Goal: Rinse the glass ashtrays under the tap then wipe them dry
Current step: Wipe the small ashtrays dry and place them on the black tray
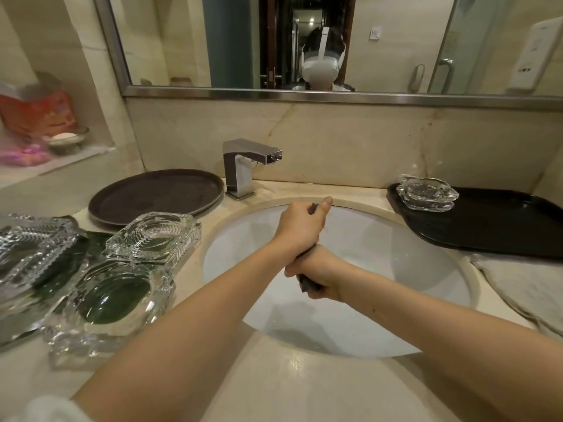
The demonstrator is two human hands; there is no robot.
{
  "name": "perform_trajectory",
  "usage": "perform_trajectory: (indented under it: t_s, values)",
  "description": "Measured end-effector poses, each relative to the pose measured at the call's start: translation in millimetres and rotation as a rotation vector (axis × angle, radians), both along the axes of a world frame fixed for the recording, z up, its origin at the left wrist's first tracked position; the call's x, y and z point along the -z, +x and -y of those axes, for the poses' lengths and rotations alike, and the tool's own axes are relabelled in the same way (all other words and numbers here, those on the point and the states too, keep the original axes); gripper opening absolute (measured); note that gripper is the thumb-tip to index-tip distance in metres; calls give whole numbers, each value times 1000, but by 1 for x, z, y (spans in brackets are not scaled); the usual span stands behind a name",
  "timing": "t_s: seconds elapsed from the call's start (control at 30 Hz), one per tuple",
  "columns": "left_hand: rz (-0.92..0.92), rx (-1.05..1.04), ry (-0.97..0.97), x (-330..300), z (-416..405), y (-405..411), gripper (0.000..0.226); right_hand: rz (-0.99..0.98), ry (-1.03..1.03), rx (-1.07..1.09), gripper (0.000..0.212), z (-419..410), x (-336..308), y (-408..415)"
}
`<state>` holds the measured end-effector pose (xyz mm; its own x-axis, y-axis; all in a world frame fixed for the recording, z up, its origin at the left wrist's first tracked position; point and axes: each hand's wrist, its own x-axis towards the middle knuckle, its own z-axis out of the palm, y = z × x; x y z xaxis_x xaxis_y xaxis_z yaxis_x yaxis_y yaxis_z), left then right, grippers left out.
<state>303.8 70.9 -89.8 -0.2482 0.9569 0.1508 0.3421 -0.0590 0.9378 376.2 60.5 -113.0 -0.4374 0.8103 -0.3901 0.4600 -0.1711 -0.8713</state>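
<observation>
Over the white sink basin both hands hold one dark grey cloth, twisted into a rope between them. The left hand is farther from the person and higher, its grip curled tight round the cloth's upper end, thumb pointing up. The right hand is nearer and lower, its grip closed round the lower end, with a dark tail of cloth showing beneath the fingers. The two hands touch at the wrist.

The square chrome tap stands behind the basin, left of centre; I cannot tell whether water runs from it.

On the table left of the sink lie three glass ashtrays close together: a far-left ashtray, a square ashtray nearest the basin, and a front ashtray nearest the person. They rest on something dark green. Behind them sits one round dark tray, just beside the tap's base.

To the right, a fourth ashtray sits on the far left corner of one black rectangular tray. A pale folded towel lies on the table in front of that tray.

A mirror hangs above, and a wall niche at the left holds a red packet and a small dish.
</observation>
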Motion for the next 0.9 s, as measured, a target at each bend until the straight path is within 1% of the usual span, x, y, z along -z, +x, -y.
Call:
perform_trajectory:
  t_s: [0.1, 0.2, 0.43, 0.53, 0.63, 0.73, 0.8, 0.83, 0.9]
  values:
    - [-128, -89, -43, 10, -6, 4, 47, 78, 30, 15, 19, -4, 8, -4]
    - [-186, -145, -41, 14, -9, 7, 49, 150, 75, 8, 20, -10, 13, -5]
    - [-194, -240, 5, 2, -20, 11, 48, 267, 246, 78, 19, -24, 6, -4]
    - [-178, -272, 32, -6, -27, 10, 47, 225, 315, 111, 20, -30, 1, -7]
    - [-153, -309, 36, -9, -33, 8, 46, 213, 377, 97, 19, -33, -3, -9]
    - [-109, -306, 26, -6, -34, 7, 46, 219, 341, 78, 16, -32, -3, -8]
    - [-54, -300, 44, -3, -35, 5, 46, 173, 299, 60, 14, -33, -3, -6]
    - [-7, -280, 51, -4, -35, 4, 46, 130, 264, 38, 13, -33, -5, -5]
    - [172, -191, 35, -6, -33, 0, 49, 42, 183, -27, 18, -34, -10, 2]
